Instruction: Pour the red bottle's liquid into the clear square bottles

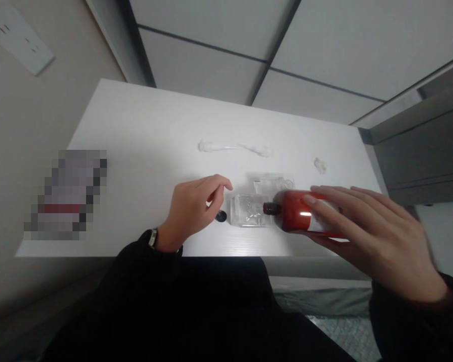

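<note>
My right hand [377,236] is wrapped round a reddish-brown bottle [296,211] with a pale label. The bottle lies tipped on its side, its uncapped dark neck pointing left over a clear plastic box [249,210]. Something shiny and clear shows inside that box; whether it is liquid is hard to make out. My left hand [198,203] hovers to the left of the box, fingers curled and thumb against the index finger, with nothing visible in them. Just by its thumb, a black bottle cap [221,216] rests on the table.
Behind the box lies a clear plastic piece [274,182]. Farther back on the white table [143,130] are a thin clear wrapped item [234,147] and, at right, a small crumpled clear piece [320,166]. A pixelated object [68,193] is at the left edge. Panels stand behind.
</note>
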`<state>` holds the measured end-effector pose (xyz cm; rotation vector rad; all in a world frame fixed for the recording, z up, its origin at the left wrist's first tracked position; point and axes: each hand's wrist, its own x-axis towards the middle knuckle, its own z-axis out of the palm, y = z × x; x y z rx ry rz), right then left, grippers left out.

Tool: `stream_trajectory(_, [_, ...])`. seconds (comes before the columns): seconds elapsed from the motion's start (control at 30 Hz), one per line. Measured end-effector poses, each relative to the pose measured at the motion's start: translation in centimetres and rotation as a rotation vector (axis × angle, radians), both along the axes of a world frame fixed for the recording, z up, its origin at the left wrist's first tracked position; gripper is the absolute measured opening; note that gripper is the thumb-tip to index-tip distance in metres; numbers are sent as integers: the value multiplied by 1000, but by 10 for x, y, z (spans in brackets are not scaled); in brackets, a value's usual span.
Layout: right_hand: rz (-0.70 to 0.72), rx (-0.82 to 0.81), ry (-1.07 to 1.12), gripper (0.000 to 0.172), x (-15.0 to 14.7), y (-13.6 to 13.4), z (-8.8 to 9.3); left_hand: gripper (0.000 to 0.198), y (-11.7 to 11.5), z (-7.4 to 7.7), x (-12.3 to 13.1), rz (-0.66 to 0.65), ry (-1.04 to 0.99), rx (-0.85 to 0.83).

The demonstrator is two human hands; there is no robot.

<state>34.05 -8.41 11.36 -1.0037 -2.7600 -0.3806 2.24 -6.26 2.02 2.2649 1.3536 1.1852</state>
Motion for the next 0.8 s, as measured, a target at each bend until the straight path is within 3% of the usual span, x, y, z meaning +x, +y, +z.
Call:
stream_trajectory(0.13, [-15,-5,97,86,5,-4,-19,22,2,-3,-1,19,1,-29])
stream_trajectory(0.3, [-66,-78,388,91,8,-16,-47,23,7,-7,-3,60,27,-88])
stream_trajectory(0.43, [-188,-97,632,91,16,-30,-71,32,2,-3,-2,-197,113,-69])
stream_trajectory(0.5, [-245,-103,718,89,22,-37,-82,52,-4,0,0,-285,197,-89])
stream_trajectory(0.6, [-296,-136,841,87,32,-49,-97,70,-12,4,4,-247,335,-173])
stream_trajectory(0.8, [-372,-277,1029,85,45,-65,-113,61,-8,13,5,-126,427,-228])
